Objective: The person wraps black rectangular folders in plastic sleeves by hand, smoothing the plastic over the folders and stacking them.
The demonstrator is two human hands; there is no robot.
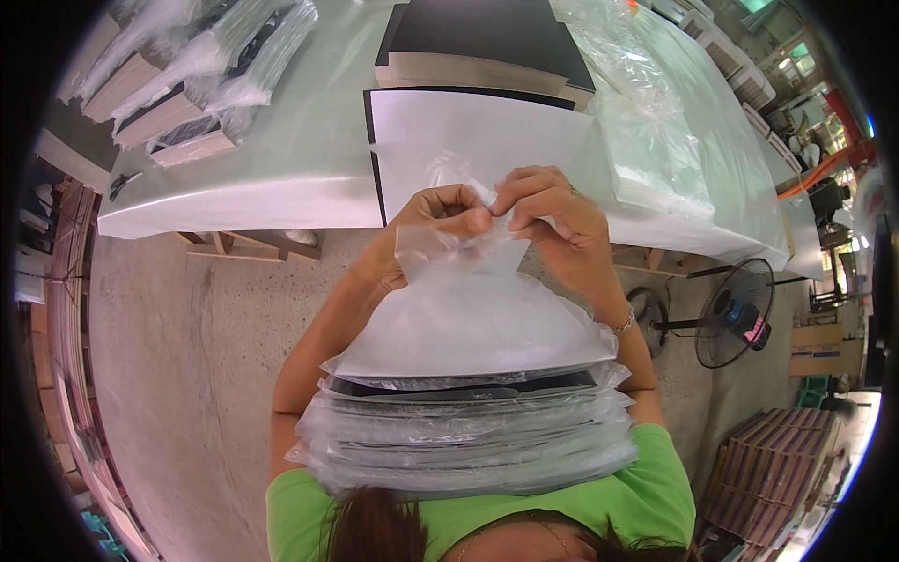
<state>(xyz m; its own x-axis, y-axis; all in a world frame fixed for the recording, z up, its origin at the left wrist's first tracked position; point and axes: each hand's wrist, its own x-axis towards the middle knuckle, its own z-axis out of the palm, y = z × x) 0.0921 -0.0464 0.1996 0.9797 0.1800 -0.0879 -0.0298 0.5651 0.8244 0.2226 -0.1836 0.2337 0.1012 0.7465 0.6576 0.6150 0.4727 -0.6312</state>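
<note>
Right now, both of the person's hands are up over the near edge of the table (253,199), their fingertips close together. The left hand (435,214) pinches clear plastic film (426,248) between thumb and fingers, and the right hand (567,211) grips the same film just beside it. I can't quite make out, through the glare, whether they have hold of one layer or two. The film sits above a pile of plastic-sleeved sheets (464,436), which rests up against the person's green shirt (646,482). Just beyond the hands, a white sheet (468,126) with a black border lies on the table, and thick black-topped stacks (478,37) stand behind it. Plastic-wrapped bundles (192,112) lie to the left, near a pair of scissors (123,185).
</note>
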